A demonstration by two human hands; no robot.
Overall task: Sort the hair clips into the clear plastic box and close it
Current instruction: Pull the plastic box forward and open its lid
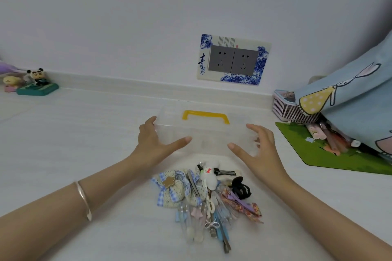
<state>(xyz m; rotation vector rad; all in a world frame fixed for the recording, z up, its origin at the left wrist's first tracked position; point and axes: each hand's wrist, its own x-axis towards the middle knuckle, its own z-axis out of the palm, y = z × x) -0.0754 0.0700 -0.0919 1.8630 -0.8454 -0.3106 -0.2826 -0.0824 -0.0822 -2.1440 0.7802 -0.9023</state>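
A clear plastic box (pixel 209 133) with a yellow handle (pixel 205 116) on its lid stands on the white table, lid down. My left hand (pixel 156 141) grips the box's left end, fingers behind and thumb across the front. My right hand (pixel 257 146) is at the right end, fingers spread, thumb against the front wall. In front of the box lies a pile of hair clips (pixel 209 195): a blue checked bow (pixel 176 186), a black claw clip (pixel 240 187), a white plush clip, several pastel and metal clips.
A green mat (pixel 314 154) with pens lies at the right, under a blue patterned pillow (pixel 350 101). A pink basket (pixel 286 106) stands by the wall. Small figurines (pixel 36 82) sit at the far left. A wall socket (pixel 233 60) is behind the box.
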